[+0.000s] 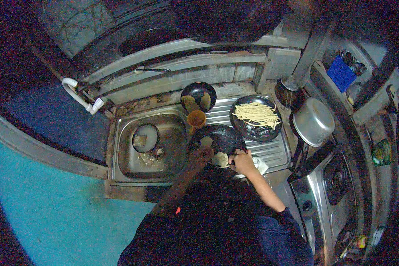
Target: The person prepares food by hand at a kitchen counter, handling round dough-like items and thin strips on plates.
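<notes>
A pale, flat piece that looks like dough (220,160) is between my hands, over the near rim of a dark round plate (224,134). My right hand (243,162) pinches its right edge. In shadow, my left hand (202,155) is at its left edge, its fingers hard to make out. Another pale round piece (206,141) lies on that plate. To the right, a second dark plate (255,132) carries a heap of cream-coloured strips (257,114). Behind my left hand stand an orange-brown cup (196,118) and a dark bowl (198,88) holding brownish pieces.
The steel sink (169,133) at left contains a round dish of cloudy liquid (146,138) and scraps by the drain. A white tap (94,106) is beyond it. On the right are an upturned metal pot (314,121) and a gas stove (316,193). A white cloth or paper (260,165) lies beside my right hand.
</notes>
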The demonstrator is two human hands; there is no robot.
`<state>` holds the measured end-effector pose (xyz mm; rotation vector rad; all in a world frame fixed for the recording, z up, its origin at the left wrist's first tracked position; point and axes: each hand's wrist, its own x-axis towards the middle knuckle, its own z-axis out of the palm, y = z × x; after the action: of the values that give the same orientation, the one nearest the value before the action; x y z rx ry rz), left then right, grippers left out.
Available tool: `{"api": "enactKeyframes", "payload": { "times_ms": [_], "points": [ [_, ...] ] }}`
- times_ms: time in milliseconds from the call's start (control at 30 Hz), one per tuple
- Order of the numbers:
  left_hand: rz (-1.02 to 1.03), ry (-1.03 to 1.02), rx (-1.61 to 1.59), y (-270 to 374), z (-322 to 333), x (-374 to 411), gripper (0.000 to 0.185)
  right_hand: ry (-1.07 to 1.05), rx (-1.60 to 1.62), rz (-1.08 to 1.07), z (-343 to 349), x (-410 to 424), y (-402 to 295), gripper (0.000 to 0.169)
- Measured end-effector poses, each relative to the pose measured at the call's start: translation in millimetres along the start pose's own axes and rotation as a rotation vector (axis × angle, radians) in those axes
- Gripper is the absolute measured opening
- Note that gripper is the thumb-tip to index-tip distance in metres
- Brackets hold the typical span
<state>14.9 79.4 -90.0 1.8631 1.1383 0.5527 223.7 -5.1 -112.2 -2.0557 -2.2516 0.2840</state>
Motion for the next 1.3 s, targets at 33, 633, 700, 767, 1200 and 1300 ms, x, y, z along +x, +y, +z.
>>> {"api": "enactKeyframes", "payload": {
  "times_ms": [33,633,700,767,1200,1300],
  "points": [
    [0.049,-0.083,0.111,-5,4,-6,0.026,-0.023,-0.025,0.0,-1,-1,1,0.022],
    [0.429,-0.236,-0.18,41,12,-29,0.033,-0.085,1.158,-0.244,-89,-5,-8,0.012],
    [0.525,-0.223,-0.234,47,18,-26,0.032,-0.213,1.402,-0.146,-96,-4,-5,0.014],
    [0.343,-0.406,-0.29,30,30,-23,0.03,-0.228,1.588,-0.065,-99,-6,-2,0.015],
    [0.157,-0.279,-0.293,48,12,-31,0.021,-0.096,1.378,0.108,-92,-16,1,0.013],
    [0.157,-0.245,-0.067,54,-5,-27,0.025,-0.09,1.289,0.118,-86,-14,5,0.014]
  ]
}}
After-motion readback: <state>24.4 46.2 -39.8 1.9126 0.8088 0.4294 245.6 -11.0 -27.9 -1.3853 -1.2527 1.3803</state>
